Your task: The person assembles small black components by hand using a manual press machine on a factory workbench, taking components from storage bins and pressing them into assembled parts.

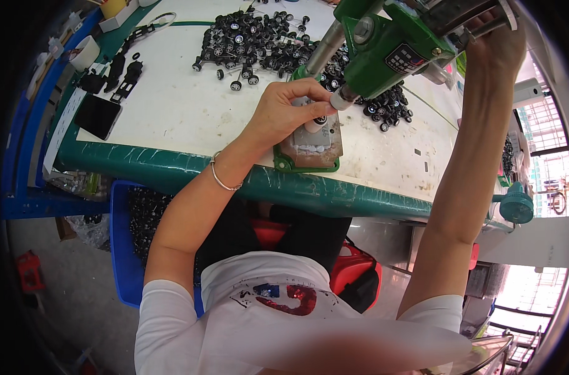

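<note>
A green hand press (375, 59) stands on the table, its white-tipped ram (342, 100) lowered over a metal base (328, 150). My left hand (289, 107) pinches thumb and forefinger together right beside that tip. Just under those fingers a small black wheel (321, 120) sits on a white round seat; the axle it seems to belong to is mostly hidden by my fingers. My right hand (500, 47) is raised at the upper right, closed round the press lever (488, 26). Its fingers are partly hidden behind the wrist.
Behind the press lies a big pile of black wheels on axles (259, 47). At the left are a black phone (98, 117) and several black plastic parts (129, 80). A green padded edge (172, 172) borders the table. Below it stands a blue bin (123, 250) of small black parts.
</note>
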Tool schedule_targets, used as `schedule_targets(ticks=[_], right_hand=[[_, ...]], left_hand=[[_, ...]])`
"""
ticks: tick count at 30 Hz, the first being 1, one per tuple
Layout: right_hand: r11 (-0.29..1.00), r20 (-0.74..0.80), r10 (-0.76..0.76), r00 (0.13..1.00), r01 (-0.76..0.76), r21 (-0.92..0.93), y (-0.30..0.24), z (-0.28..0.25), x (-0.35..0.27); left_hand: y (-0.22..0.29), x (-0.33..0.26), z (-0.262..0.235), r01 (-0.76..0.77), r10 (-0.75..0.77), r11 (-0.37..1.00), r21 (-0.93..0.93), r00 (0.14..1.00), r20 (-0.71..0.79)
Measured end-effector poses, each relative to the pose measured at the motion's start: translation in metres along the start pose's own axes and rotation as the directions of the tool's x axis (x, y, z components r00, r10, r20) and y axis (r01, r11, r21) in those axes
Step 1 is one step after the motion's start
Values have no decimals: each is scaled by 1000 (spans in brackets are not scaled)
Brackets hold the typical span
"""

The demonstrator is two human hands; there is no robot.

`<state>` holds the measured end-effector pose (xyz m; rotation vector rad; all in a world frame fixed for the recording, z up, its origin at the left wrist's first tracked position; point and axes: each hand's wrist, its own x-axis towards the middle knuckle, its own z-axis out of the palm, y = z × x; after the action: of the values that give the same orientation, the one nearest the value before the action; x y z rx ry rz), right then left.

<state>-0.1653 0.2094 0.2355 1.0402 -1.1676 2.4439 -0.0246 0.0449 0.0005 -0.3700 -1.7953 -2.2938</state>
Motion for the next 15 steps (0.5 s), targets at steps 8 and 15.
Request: schedule_targets(ticks=[8, 15], right_hand=[[956, 103, -192, 976, 209, -207, -26, 11, -31], [841, 191, -423, 886, 462, -281, -28, 22, -53]], left_hand=[[-4, -3, 1, -15, 15, 1000, -1, 1000, -20], [-6, -3, 4, -15, 13, 998, -64, 999, -32]])
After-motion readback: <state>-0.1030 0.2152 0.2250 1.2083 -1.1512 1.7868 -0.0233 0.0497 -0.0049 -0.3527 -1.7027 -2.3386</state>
